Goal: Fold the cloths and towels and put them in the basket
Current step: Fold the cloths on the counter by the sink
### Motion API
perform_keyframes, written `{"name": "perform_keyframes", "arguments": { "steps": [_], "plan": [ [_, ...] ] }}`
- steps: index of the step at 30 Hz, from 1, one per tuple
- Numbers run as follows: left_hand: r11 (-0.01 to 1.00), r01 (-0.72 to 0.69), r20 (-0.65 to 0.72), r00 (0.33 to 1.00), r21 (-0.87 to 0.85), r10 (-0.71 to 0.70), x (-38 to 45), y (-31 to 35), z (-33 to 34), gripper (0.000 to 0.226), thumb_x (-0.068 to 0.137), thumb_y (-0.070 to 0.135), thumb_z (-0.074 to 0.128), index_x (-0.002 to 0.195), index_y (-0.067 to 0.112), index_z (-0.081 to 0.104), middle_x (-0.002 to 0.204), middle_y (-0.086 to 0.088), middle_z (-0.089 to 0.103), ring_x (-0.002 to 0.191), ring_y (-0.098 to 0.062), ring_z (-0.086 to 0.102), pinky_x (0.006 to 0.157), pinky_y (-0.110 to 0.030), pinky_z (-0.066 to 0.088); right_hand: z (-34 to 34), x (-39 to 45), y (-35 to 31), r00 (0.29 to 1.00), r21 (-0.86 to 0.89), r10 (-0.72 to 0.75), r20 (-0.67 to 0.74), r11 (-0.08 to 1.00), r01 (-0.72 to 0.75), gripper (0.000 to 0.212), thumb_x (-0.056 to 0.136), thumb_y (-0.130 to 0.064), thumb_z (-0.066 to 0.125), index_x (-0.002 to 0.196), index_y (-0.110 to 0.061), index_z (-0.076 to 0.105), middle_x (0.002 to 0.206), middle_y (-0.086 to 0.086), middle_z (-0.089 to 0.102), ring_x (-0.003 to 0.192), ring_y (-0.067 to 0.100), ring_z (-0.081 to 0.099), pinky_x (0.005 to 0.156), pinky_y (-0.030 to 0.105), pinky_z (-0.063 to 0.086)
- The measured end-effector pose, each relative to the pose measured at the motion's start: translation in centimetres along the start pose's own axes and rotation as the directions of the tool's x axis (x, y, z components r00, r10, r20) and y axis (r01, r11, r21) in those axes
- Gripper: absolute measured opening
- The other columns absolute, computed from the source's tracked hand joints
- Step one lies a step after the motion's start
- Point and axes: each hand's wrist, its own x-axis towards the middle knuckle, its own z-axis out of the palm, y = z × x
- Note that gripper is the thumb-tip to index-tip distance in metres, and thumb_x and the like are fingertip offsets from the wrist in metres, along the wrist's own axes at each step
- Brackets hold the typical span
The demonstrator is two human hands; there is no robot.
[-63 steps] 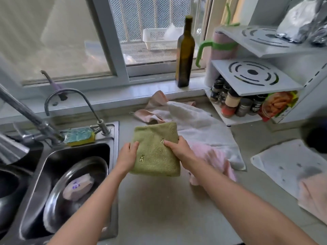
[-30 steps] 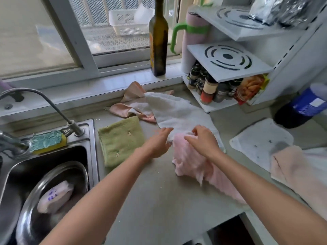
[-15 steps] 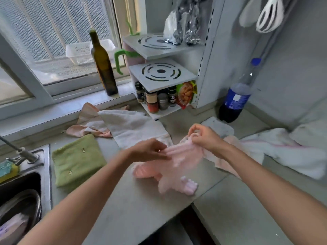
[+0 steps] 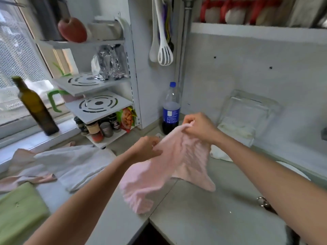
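Observation:
A pink towel hangs above the counter corner, held up by both hands. My left hand pinches its upper left edge. My right hand grips the top edge, higher and to the right. The folded green towel lies on the counter at the lower left. A white cloth is spread behind it, with a peach cloth partly under it. Another white cloth shows behind my right forearm. No basket is in view.
A white spice rack stands at the back, a dark oil bottle on the windowsill, a cola bottle in the corner. A glass dish leans on the right wall. The counter has an inner corner below the towel.
After the green towel was set down at the left, both hands took the pink towel and lifted it off the counter. The view swung right and upward.

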Motion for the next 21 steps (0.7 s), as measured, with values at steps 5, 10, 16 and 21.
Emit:
{"name": "perform_keyframes", "arguments": {
  "steps": [5, 10, 16, 21],
  "plan": [
    [0.973, 0.04, 0.169, 0.986, -0.228, -0.001, -1.1, 2.1, -0.1, 0.027, 0.088, 0.027, 0.064, 0.11, 0.011, 0.064, 0.106, -0.005, 0.066, 0.097, -0.022, 0.063, 0.091, -0.038, 0.05, -2.2, -0.8, 0.0, 0.914, -0.16, -0.097, -0.394, 0.987, 0.036, 0.01, 0.079, -0.002, 0.054, 0.073, -0.01, 0.058, 0.07, 0.0, 0.056, 0.068, 0.024, 0.052, 0.059, 0.032, 0.031],
    [0.867, 0.073, 0.281, 0.956, -0.494, 0.08, -4.2, 2.4, -1.8, 0.03, 0.086, 0.037, 0.066, 0.109, 0.017, 0.069, 0.105, 0.002, 0.072, 0.095, -0.015, 0.068, 0.089, -0.028, 0.053, -2.3, -2.2, 0.7, 0.828, -0.164, 0.015, -0.56, 0.978, -0.129, 0.013, 0.09, -0.008, 0.045, 0.079, -0.012, 0.042, 0.067, 0.004, 0.049, 0.064, 0.026, 0.044, 0.055, 0.034, 0.025],
    [0.992, 0.122, 0.502, 0.856, 0.034, -0.123, -5.8, -0.2, -3.3, 0.033, 0.085, 0.045, 0.067, 0.091, 0.013, 0.064, 0.078, 0.008, 0.063, 0.066, -0.008, 0.058, 0.06, -0.014, 0.048, -0.7, -3.2, 1.8, 0.833, -0.195, 0.184, -0.521, 0.925, -0.326, 0.015, 0.089, -0.01, 0.044, 0.076, -0.014, 0.038, 0.072, 0.007, 0.047, 0.071, 0.031, 0.047, 0.058, 0.035, 0.031],
    [0.928, 0.362, 0.164, 0.924, -0.09, -0.345, -5.1, -4.1, -6.9, 0.013, 0.098, 0.021, 0.051, 0.099, 0.01, 0.056, 0.087, -0.003, 0.056, 0.065, -0.013, 0.054, 0.049, -0.021, 0.049, 0.4, -3.6, 2.6, 0.925, -0.315, 0.168, -0.342, 0.907, -0.281, 0.02, 0.087, -0.007, 0.046, 0.07, -0.014, 0.042, 0.075, 0.015, 0.057, 0.075, 0.033, 0.054, 0.056, 0.033, 0.027]
  ]
}}
